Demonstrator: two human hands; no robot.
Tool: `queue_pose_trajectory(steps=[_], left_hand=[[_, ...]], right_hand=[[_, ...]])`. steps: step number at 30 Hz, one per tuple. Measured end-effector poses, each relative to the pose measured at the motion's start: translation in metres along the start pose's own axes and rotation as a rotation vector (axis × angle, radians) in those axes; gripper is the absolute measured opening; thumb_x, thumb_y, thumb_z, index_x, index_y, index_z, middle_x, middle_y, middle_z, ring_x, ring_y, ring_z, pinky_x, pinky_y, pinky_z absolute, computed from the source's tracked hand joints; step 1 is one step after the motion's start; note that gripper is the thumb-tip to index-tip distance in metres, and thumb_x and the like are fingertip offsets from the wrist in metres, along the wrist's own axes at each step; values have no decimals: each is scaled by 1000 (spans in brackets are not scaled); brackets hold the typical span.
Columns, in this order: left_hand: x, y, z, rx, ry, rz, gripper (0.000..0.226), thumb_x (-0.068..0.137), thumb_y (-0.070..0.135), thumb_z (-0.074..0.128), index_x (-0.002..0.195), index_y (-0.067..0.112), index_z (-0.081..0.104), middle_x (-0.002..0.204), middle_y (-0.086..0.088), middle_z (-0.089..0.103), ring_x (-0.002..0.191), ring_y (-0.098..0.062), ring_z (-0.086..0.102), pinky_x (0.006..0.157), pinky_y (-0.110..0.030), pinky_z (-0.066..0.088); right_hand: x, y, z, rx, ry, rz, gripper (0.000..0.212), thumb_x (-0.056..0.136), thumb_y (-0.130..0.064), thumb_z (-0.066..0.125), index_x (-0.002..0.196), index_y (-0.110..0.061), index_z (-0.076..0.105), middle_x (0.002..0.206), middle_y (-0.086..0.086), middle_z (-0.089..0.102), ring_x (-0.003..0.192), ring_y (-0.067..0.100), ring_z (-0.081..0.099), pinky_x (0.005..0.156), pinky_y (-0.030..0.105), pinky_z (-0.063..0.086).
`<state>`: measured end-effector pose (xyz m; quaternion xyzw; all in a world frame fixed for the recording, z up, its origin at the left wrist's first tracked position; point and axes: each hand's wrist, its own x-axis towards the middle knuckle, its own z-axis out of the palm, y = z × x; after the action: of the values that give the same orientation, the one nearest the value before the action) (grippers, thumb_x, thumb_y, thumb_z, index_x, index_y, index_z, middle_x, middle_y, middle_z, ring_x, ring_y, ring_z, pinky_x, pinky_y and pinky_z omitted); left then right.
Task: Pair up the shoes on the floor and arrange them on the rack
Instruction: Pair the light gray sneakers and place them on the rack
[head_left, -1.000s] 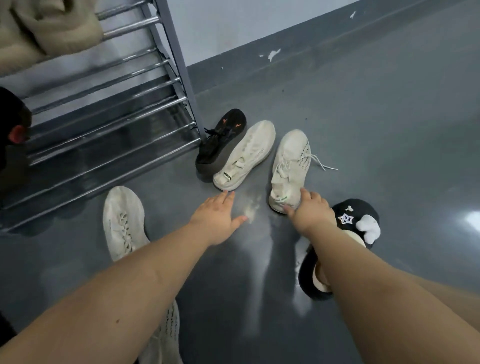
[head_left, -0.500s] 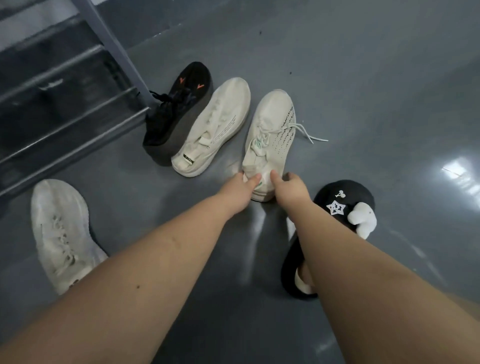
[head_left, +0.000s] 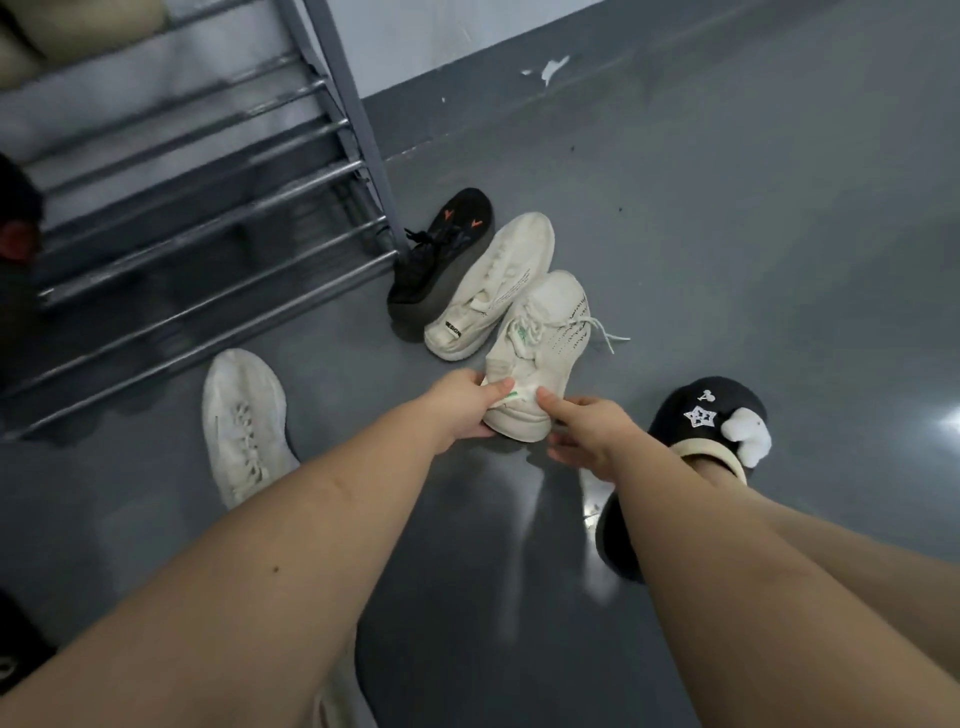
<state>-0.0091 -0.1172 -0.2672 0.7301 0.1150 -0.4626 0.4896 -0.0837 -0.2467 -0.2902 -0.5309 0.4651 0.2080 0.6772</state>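
Cream laced sneaker (head_left: 540, 343), toe pointing away, pinched at its heel by left hand (head_left: 462, 405) and right hand (head_left: 587, 431).

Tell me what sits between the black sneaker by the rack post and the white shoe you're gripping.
In the head view, one white sneaker lies between the black sneaker and the held laced shoe, close beside both.

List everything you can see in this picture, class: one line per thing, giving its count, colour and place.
rack: 1, grey metal, upper left
black sneaker: 1, black with orange marks, by the rack's foot
white sneakers: 3, off-white; one beside the black sneaker, one gripped at its heel, one lower left
slipper: 1, black with a white star, worn on the foot at right
floor: grey, glossy
left hand: grips the heel
right hand: touches the heel
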Motion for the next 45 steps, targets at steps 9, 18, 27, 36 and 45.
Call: queue_pose_trajectory(steps=[9, 18, 27, 36, 45], left_hand=[[-110, -12, -56, -260, 47, 159, 32, 97, 14, 50, 127, 4, 51, 113, -8, 60, 100, -18, 58, 86, -33, 50], [-207, -56, -106, -400, 139, 262, 29, 96, 16, 51, 122, 3, 55, 86, 0, 64, 75, -11, 62, 76, -29, 56], [-268, -83, -138, -491, 225, 299, 32, 97, 20, 50, 125, 5, 55, 83, 1, 62, 73, -8, 60, 51, -15, 55], [-262, -104, -135, -555, 198, 275, 32, 97, 24, 50, 124, 7, 55, 86, 0, 63, 78, -11, 61, 82, -27, 52], [-243, -105, -140, -475, 166, 267, 35, 96, 31, 51, 122, 8, 56, 85, -1, 63, 80, -14, 62, 79, -26, 52]], right_hand=[[-97, -21, 58, -165, -61, -189, 67, 83, -32, 71, 136, -1, 43, 96, 6, 60, 75, 15, 57, 76, 40, 56], [-183, -17, 128, -500, -122, -354, 55, 83, -35, 71, 125, -3, 54, 121, 11, 62, 103, 26, 60, 80, 39, 55], [-232, -6, 176, -570, -229, -463, 56, 76, -29, 78, 123, -8, 56, 114, 6, 66, 100, 21, 63, 73, 32, 55], [-231, 19, 172, -355, -364, -342, 54, 83, -21, 72, 131, -14, 49, 125, 9, 62, 102, 25, 63, 68, 34, 57], [-213, 19, 173, -286, -376, -347, 57, 85, -14, 69, 136, -16, 43, 128, 9, 60, 100, 26, 62, 67, 34, 55]])
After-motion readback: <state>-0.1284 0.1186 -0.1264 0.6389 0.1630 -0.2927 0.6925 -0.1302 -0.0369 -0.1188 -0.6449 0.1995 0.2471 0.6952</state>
